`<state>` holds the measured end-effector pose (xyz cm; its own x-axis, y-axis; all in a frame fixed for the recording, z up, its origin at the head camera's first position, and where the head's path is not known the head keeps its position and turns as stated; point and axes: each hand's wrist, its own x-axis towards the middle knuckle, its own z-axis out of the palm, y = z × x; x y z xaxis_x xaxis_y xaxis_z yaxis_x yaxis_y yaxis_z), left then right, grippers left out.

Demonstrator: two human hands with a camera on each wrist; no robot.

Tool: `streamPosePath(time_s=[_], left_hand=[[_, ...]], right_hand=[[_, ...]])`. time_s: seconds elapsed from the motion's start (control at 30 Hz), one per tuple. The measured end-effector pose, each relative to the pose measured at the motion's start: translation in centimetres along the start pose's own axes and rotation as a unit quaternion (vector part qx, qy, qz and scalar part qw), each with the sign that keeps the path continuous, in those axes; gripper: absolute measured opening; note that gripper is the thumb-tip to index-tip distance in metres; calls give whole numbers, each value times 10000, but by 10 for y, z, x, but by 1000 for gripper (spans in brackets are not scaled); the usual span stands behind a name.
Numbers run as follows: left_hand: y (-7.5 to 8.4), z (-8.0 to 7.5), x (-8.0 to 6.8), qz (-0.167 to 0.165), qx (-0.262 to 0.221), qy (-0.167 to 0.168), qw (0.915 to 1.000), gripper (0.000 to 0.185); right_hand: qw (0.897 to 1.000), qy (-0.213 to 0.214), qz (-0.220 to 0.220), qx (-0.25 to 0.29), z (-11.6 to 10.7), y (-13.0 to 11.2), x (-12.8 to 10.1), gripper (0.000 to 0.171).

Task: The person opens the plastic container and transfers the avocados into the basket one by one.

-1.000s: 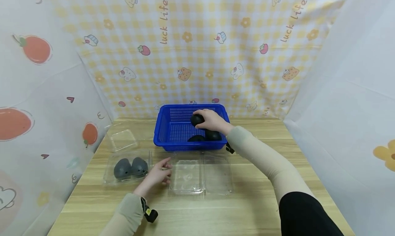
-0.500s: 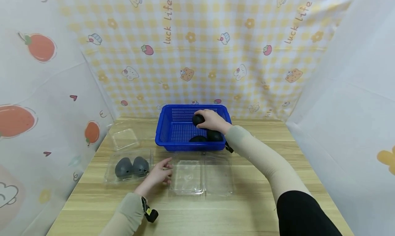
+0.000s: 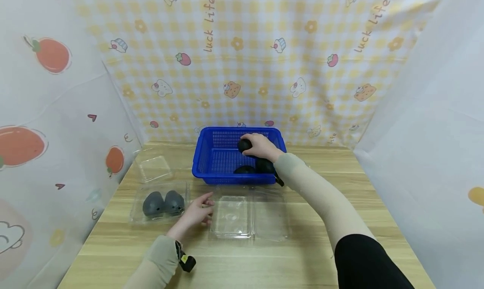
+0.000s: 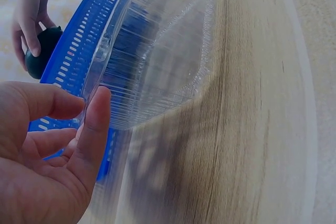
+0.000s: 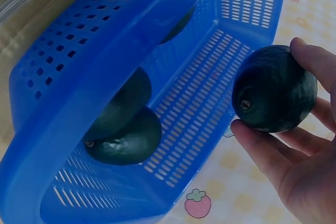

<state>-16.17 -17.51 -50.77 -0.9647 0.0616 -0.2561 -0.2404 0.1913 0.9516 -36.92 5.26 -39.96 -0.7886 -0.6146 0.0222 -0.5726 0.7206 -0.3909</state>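
My right hand holds a dark green avocado over the back of the blue basket, its thumb and fingers curled round the sides. More avocados lie inside the basket at its front right. My left hand is at the left edge of an open clear plastic clamshell box. In the left wrist view its thumb and forefinger pinch the rim of this box. The box lies in front of the basket with its lid flap folded out to the right and nothing inside.
Left of my left hand, another clear clamshell box holds two avocados that look grey through the plastic. Behind it lies a clear plastic lid. Printed cloth hangs behind and along both sides of the wooden table.
The head view has shifted a little, so the scene sits slightly farther right. Both hands, the held avocado and the boxes keep their places relative to the basket.
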Motion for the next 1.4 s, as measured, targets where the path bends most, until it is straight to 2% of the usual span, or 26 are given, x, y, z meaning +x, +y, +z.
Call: streamPosePath(time_s=[0.4, 0.73, 1.4], left_hand=[[-5, 0, 5, -6, -65, 17, 10000, 65], [-5, -1, 3, 135, -193, -1, 9997, 65], [-1, -2, 0, 34, -57, -51, 10000, 64]], right_hand=[[9998, -96, 154, -40, 7, 6, 7, 62], [9997, -111, 177, -140, 18, 11, 13, 61], [9990, -117, 435, 54, 41, 22, 21, 60]])
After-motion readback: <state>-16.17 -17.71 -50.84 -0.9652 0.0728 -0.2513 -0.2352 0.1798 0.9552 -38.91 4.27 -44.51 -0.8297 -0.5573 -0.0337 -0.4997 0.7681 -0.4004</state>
